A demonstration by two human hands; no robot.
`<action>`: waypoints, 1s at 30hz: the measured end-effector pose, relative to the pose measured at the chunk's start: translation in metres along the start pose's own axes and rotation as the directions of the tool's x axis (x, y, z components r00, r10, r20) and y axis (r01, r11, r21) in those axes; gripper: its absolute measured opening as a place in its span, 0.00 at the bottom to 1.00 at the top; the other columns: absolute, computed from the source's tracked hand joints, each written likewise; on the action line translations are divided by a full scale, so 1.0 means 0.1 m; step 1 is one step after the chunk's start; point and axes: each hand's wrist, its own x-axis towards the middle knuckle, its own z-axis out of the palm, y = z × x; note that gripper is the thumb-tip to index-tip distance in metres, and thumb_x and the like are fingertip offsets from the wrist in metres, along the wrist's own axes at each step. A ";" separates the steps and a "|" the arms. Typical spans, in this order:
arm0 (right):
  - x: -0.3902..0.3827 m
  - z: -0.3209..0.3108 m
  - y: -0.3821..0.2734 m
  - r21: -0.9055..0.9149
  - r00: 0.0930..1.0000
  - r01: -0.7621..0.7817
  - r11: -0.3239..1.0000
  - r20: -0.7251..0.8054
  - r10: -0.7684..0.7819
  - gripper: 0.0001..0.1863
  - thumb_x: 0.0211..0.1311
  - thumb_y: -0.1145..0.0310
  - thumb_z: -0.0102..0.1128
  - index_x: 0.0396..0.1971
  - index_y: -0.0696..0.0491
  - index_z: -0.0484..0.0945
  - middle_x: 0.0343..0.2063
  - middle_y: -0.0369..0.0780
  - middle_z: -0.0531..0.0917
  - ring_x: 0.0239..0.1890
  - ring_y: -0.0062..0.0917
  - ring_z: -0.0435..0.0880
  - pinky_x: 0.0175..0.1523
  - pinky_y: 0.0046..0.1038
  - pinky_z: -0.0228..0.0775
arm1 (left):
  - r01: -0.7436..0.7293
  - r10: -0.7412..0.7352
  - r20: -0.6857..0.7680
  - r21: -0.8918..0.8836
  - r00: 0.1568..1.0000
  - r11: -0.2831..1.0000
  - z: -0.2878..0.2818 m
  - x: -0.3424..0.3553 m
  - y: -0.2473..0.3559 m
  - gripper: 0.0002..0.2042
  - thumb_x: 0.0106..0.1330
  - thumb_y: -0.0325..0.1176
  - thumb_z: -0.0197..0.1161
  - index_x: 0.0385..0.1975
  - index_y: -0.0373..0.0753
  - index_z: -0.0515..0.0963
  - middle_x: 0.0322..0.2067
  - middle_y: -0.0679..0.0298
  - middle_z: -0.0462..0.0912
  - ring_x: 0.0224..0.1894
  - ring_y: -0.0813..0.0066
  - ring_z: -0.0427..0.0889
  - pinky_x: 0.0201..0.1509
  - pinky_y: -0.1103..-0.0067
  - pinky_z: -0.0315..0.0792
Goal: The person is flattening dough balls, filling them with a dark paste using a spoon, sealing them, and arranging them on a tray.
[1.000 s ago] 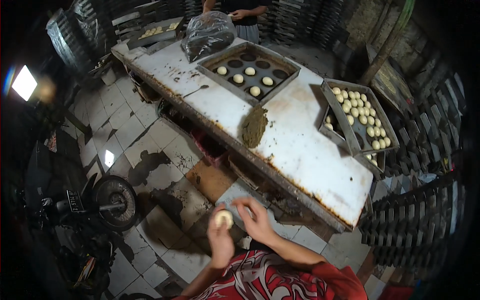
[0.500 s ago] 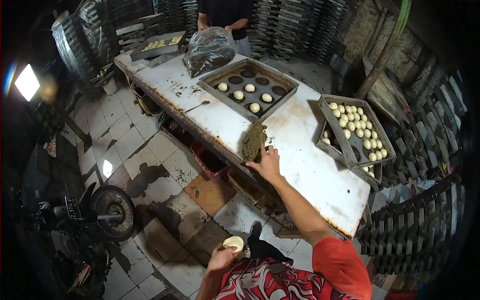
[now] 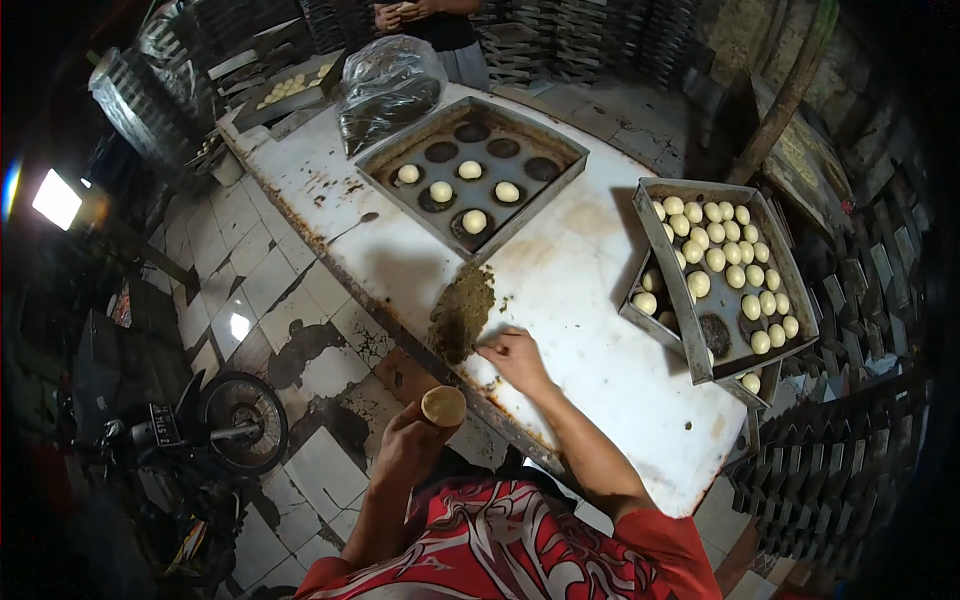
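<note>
My left hand [image 3: 408, 438] holds up a flattened round of pale dough [image 3: 443, 406] near the table's front edge, its fingers wrapped round the side. My right hand [image 3: 515, 358] is low over the white tabletop, fingers curled together at the right edge of a brownish-green mound of filling [image 3: 462, 312]. Whether a bit of filling is between those fingers is hidden. Beyond the mound lies a square metal tray [image 3: 520, 235] with round dark wells, several holding pale dough balls [image 3: 474, 221].
On the right, a tilted metal tray [image 3: 703, 372] full of dough balls rests on another. A spoon [image 3: 352, 226] and a clear plastic bag [image 3: 392, 90] with dark contents lie farther left. Another person's hands [image 3: 405, 12] show beyond the table. A motorcycle [image 3: 235, 430] stands on the floor at left.
My left hand has risen toward the table edge with the dough round. My right hand has drawn back slightly and its fingers have curled in. The other person's hands have left the plastic bag.
</note>
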 end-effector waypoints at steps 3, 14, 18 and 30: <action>-0.13 -0.48 -0.11 0.466 0.911 -0.413 0.782 0.226 0.346 0.17 0.59 0.57 0.58 0.38 0.55 0.81 0.31 0.44 0.76 0.39 0.34 0.75 0.55 0.30 0.62 | 0.175 -0.173 0.045 -0.043 0.984 0.984 0.07 0.29 0.09 0.15 0.60 0.19 0.49 0.49 0.26 0.68 0.47 0.54 0.74 0.51 0.63 0.74 0.58 0.70 0.69; -0.40 -0.21 -1.19 -0.423 0.935 -0.258 0.869 -0.337 0.113 0.26 0.53 0.53 0.59 0.49 0.53 0.75 0.60 0.49 0.58 0.63 0.54 0.47 0.63 0.52 0.43 | 0.394 -0.240 0.436 -0.305 0.867 0.867 0.66 1.41 0.20 0.13 0.68 0.28 0.48 0.51 0.35 0.68 0.47 0.57 0.74 0.47 0.69 0.75 0.50 0.75 0.71; -0.61 -0.49 -1.32 -0.117 0.696 -0.356 0.927 -0.696 0.179 0.15 0.51 0.67 0.64 0.38 0.56 0.79 0.43 0.45 0.75 0.51 0.39 0.68 0.57 0.35 0.57 | 0.466 -0.302 0.503 -0.238 0.810 0.852 0.90 1.42 0.22 0.22 0.63 0.20 0.47 0.58 0.36 0.58 0.48 0.51 0.72 0.50 0.63 0.73 0.55 0.71 0.69; -1.35 0.03 -0.71 -0.271 0.590 -0.556 0.786 -0.794 0.144 0.12 0.59 0.70 0.53 0.41 0.58 0.77 0.52 0.47 0.67 0.55 0.41 0.63 0.56 0.38 0.57 | 0.402 -0.347 0.345 -0.100 0.872 0.910 1.46 0.98 -0.76 0.12 0.56 0.17 0.45 0.40 0.37 0.68 0.40 0.57 0.72 0.40 0.71 0.76 0.42 0.78 0.72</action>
